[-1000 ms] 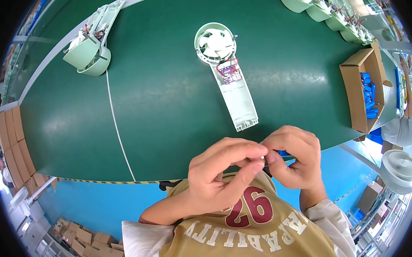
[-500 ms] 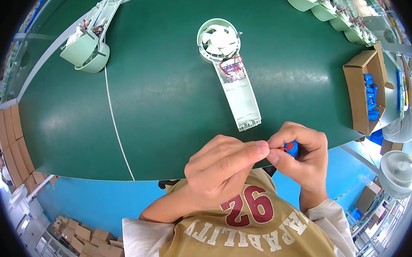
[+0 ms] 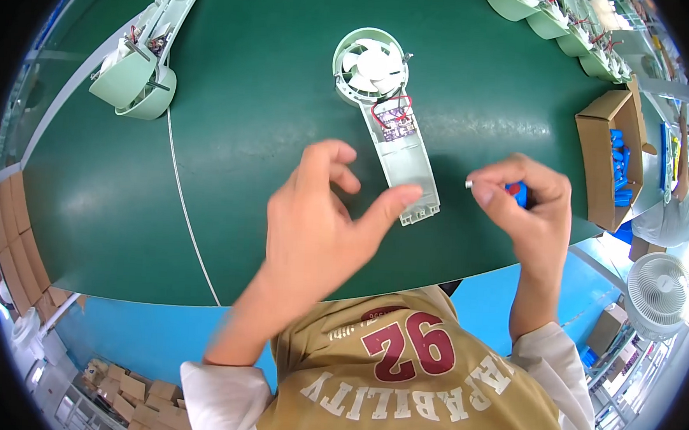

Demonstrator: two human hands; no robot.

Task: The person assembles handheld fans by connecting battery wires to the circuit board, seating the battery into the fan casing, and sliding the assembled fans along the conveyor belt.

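Observation:
A pale green handheld fan housing [image 3: 409,168] lies face up on the table, its round head pointing away from me. White blades sit in the head, and a purple circuit board [image 3: 396,127] with red wires is in the upper handle. My left hand [image 3: 313,209] hovers left of the handle, thumb and fingers apart, holding nothing. To the right of the handle, my right hand [image 3: 536,202] is closed around a blue cylindrical battery [image 3: 520,193], mostly hidden by the fingers. A small white connector [image 3: 469,185] sticks out between its thumb and forefinger.
A cardboard box [image 3: 594,158] of blue batteries [image 3: 620,171] stands at the right table edge. More green fan housings [image 3: 545,25] line the far right. Others [image 3: 145,72] are stacked at the far left. The green table [image 3: 230,170] has a pale line across it.
My hands have separated. The left has moved left and forward and its fingers have spread; the right has moved right and forward with the battery, baring the white connector.

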